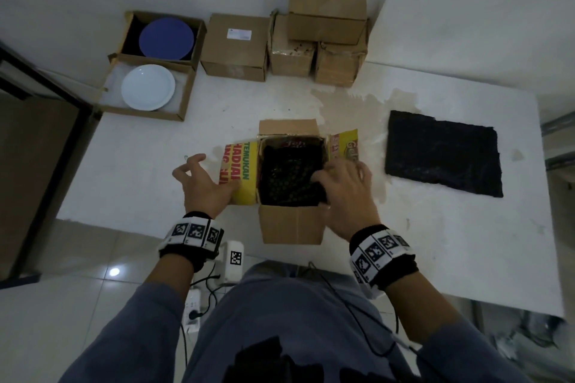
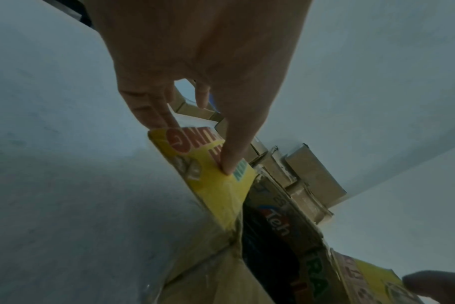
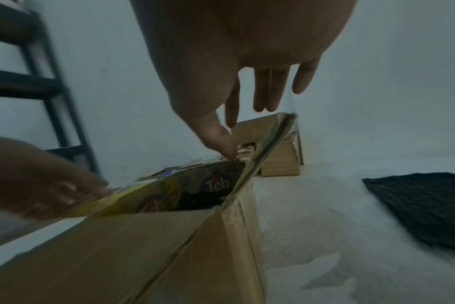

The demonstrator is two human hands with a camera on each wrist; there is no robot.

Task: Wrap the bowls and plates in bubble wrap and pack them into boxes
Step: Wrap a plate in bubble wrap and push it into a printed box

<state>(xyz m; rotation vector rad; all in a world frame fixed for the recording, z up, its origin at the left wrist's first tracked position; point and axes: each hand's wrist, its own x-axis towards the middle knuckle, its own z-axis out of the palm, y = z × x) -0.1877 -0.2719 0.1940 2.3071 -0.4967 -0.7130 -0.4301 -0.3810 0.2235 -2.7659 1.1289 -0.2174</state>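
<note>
An open cardboard box with yellow printed flaps stands on the white table in front of me. A bundle in black bubble wrap lies inside it. My left hand holds the left flap, thumb on its inner face and fingers at its outer edge. My right hand hovers over the box's right side with straight fingers, its thumb pointing down by the right flap. A blue plate and a white plate lie in open boxes at the far left.
A flat sheet of black bubble wrap lies on the table to the right. Closed cardboard boxes are stacked against the back wall, one on top. A dark frame stands left of the table. Cables and a power strip lie on the floor.
</note>
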